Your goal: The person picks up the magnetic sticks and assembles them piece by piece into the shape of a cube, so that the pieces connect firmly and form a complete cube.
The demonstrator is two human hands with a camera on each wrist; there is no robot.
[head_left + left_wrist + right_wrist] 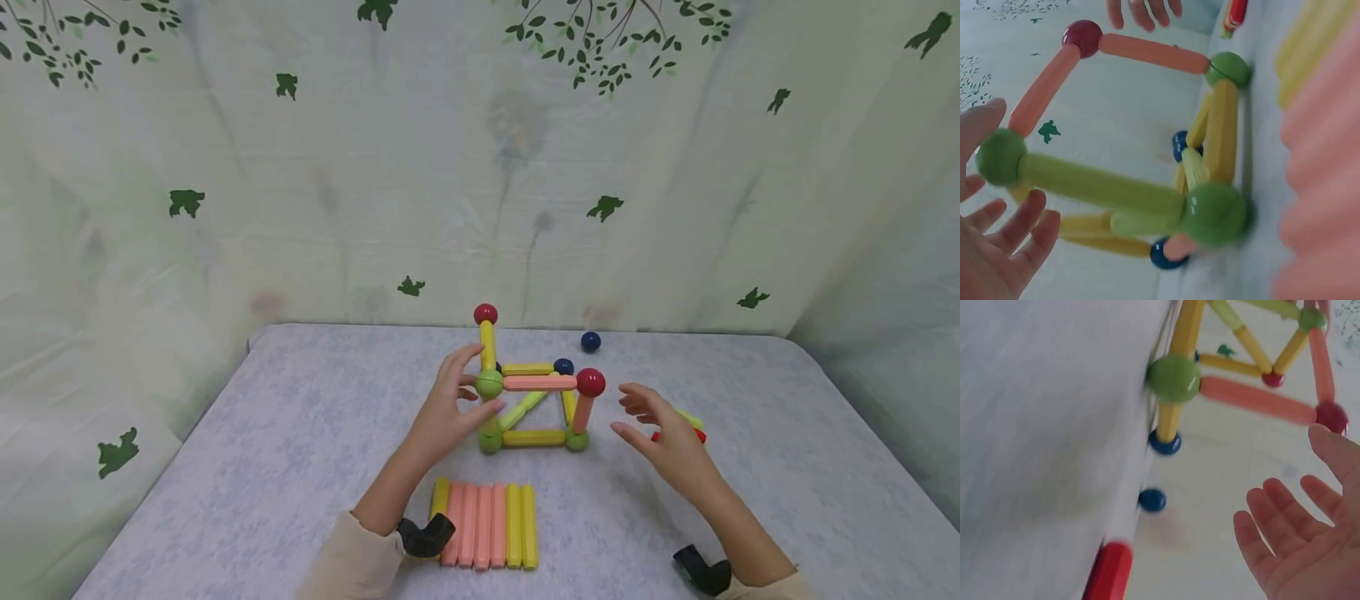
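A frame of coloured rods and balls stands upright on the table. My left hand (444, 417) is spread beside its upper green ball (490, 383), thumb in front and fingers at the far side, not closed round it. From that ball a pink rod (540, 383) runs across to a red ball (591, 382). A yellow rod (487, 343) rises behind it to another red ball (486, 314). To the right of the frame, my right hand (670, 442) hovers with relaxed fingers; in the right wrist view its thumb tip overlaps the edge of the red ball (1332, 417).
Pink and yellow rods (483, 527) lie in a row in front, partly behind the left wrist. A loose blue ball (591, 342) sits near the back edge. Red and light-green rods (700, 434) show behind the right hand. A patterned curtain (450, 167) hangs behind the table.
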